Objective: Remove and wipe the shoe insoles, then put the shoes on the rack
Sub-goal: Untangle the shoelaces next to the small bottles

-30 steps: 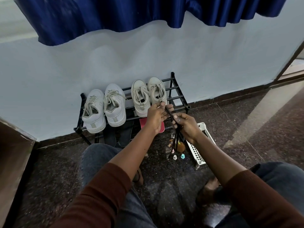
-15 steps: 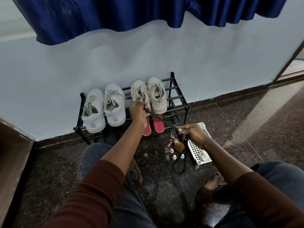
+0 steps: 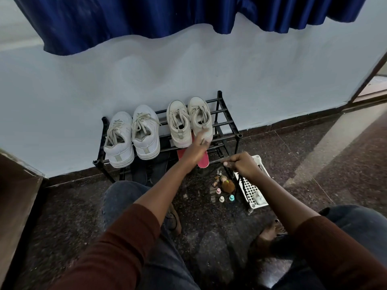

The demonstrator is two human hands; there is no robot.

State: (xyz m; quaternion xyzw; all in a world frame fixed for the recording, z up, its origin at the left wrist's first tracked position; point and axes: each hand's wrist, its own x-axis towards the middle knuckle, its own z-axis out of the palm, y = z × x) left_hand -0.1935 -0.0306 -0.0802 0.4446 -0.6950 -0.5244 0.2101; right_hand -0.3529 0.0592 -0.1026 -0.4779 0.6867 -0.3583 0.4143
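Note:
Two pairs of shoes stand on the top tier of a black rack (image 3: pixel 227 122): a white pair (image 3: pixel 132 139) on the left and a beige pair (image 3: pixel 189 120) on the right. Two red insoles (image 3: pixel 203 162) lie on the lower tier beneath the beige pair. My left hand (image 3: pixel 199 144) is stretched out, motion-blurred, with its fingers at the heel of the right beige shoe. My right hand (image 3: pixel 240 164) is curled and pinches a black lace (image 3: pixel 240 182), which hangs down over a white basket.
A white plastic basket (image 3: pixel 251 191) sits on the dark stone floor right of the rack. Small bottles and a brown brush (image 3: pixel 225 185) lie beside it. A blue curtain (image 3: pixel 167 15) hangs on the wall above. A wooden edge (image 3: pixel 14 185) stands at the left.
My left hand has shifted right from the left beige shoe to the right one's heel. My right hand has risen toward the rack with the lace, which no longer stretches between the hands.

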